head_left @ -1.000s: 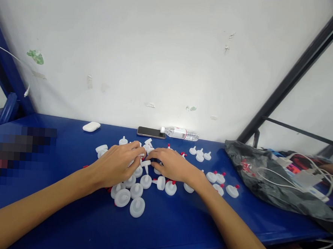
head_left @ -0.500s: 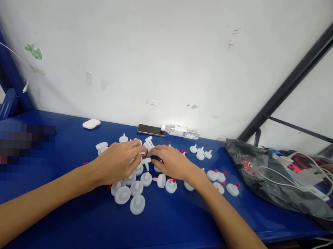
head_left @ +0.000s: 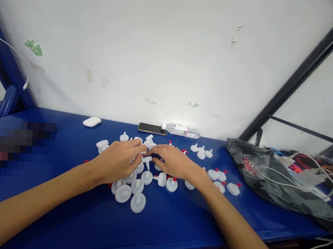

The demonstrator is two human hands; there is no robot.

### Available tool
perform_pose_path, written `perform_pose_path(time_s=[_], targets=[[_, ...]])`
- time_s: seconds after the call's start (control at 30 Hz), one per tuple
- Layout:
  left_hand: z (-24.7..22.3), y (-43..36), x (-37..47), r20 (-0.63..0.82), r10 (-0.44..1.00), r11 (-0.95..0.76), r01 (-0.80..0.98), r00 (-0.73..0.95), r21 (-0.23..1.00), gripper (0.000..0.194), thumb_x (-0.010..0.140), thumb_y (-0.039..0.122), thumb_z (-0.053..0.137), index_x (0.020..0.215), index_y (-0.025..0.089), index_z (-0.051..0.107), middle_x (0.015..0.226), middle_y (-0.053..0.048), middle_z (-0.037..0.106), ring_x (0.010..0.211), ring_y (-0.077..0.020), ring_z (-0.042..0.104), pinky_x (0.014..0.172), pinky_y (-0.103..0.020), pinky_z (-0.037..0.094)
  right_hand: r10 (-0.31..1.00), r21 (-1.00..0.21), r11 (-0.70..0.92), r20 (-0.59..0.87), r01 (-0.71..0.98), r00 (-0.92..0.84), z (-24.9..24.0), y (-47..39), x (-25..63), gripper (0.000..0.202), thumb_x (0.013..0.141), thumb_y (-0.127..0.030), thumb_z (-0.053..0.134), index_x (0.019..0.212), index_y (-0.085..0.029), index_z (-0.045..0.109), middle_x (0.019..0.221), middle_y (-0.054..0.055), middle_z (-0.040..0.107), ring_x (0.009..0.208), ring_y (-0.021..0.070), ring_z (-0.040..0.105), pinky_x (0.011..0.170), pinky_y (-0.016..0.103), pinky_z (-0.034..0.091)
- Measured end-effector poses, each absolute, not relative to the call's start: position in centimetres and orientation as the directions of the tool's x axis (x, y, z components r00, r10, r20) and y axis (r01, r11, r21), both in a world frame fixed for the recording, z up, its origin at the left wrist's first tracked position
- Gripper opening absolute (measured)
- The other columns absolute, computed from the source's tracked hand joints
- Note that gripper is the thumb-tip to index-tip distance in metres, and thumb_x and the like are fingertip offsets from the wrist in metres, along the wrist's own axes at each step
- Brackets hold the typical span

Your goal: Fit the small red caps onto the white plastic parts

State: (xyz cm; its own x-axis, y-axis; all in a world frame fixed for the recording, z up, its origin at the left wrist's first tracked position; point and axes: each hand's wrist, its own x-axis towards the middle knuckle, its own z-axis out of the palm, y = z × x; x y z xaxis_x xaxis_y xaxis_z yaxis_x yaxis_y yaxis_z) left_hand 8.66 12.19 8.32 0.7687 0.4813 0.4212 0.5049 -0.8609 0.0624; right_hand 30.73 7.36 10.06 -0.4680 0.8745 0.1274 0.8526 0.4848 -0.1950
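My left hand is closed on a white nozzle cap, mostly hidden by the fingers, over the middle of the pile. Close beside it on the right, my right hand has bent fingers reaching toward the same cap; whether they pinch a small part is hidden. Several white caps with spouts lie around and below both hands, one nearest the front. Some bear red tips, such as the cap below my right hand and another farther right.
Behind the pile, a phone and a water bottle lie along the wall. A white case is at the back left of the blue table. At right lies a black plastic bag with cables and red pieces.
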Motion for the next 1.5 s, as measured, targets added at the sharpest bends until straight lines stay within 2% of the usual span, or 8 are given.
perform_pose_path(time_s=[0.3,0.53,0.8,1.03,1.33,1.5], targets=[[8.27,12.11,8.63,0.408,0.482,-0.858,0.512,0.775,0.042,0.024,0.102,0.020,0.038,0.091,0.020,0.059,0.085,-0.002,0.060,0.061,-0.0143,0.052,0.053,-0.030,0.032,0.881,-0.177,0.472,0.124,0.864,-0.456,9.98,7.44,30.60,0.030,0.103,-0.019,0.050,0.125,-0.019,0.070,0.125,0.012,0.073,0.115,0.0267,0.067,0.089,0.036,0.049],[8.61,11.85,8.58,0.379,0.488,-0.855,0.519,0.786,0.023,0.025,0.102,0.021,0.036,0.092,0.019,0.060,0.087,-0.003,0.061,0.064,-0.0156,0.053,0.054,-0.030,0.031,0.884,-0.178,0.468,0.116,0.866,-0.454,10.01,7.35,30.67,0.029,0.104,-0.020,0.049,0.125,-0.019,0.069,0.123,0.011,0.073,0.110,0.0252,0.068,0.089,0.035,0.050],[8.46,11.91,8.62,0.365,0.501,-0.847,0.531,0.785,0.022,0.023,0.101,0.021,0.038,0.093,0.020,0.060,0.087,-0.002,0.062,0.067,-0.0169,0.055,0.056,-0.030,0.032,0.884,-0.191,0.468,0.113,0.863,-0.454,9.95,7.31,30.71,0.028,0.105,-0.021,0.049,0.124,-0.020,0.069,0.126,0.011,0.072,0.120,0.0265,0.065,0.097,0.037,0.048],[8.49,11.94,8.63,0.360,0.503,-0.845,0.534,0.785,0.018,0.024,0.102,0.022,0.038,0.096,0.020,0.062,0.088,-0.003,0.062,0.067,-0.0175,0.055,0.055,-0.031,0.031,0.888,-0.198,0.460,0.099,0.866,-0.449,10.07,7.22,30.58,0.030,0.104,-0.018,0.048,0.127,-0.020,0.068,0.128,0.011,0.072,0.112,0.0259,0.068,0.089,0.036,0.049],[8.47,11.92,8.58,0.365,0.503,-0.846,0.533,0.783,0.021,0.024,0.101,0.021,0.039,0.094,0.020,0.062,0.088,-0.003,0.063,0.066,-0.0172,0.053,0.055,-0.031,0.031,0.888,-0.191,0.459,0.100,0.868,-0.448,10.13,7.23,30.59,0.028,0.105,-0.020,0.050,0.125,-0.019,0.069,0.124,0.012,0.072,0.116,0.0263,0.066,0.094,0.037,0.049],[8.58,11.89,8.62,0.366,0.501,-0.850,0.526,0.784,0.038,0.025,0.100,0.020,0.039,0.092,0.019,0.063,0.085,-0.003,0.062,0.063,-0.0170,0.052,0.055,-0.032,0.031,0.888,-0.173,0.460,0.112,0.871,-0.447,10.17,7.19,30.59,0.026,0.105,-0.019,0.050,0.121,-0.019,0.070,0.122,0.012,0.071,0.113,0.0256,0.066,0.091,0.036,0.049]])
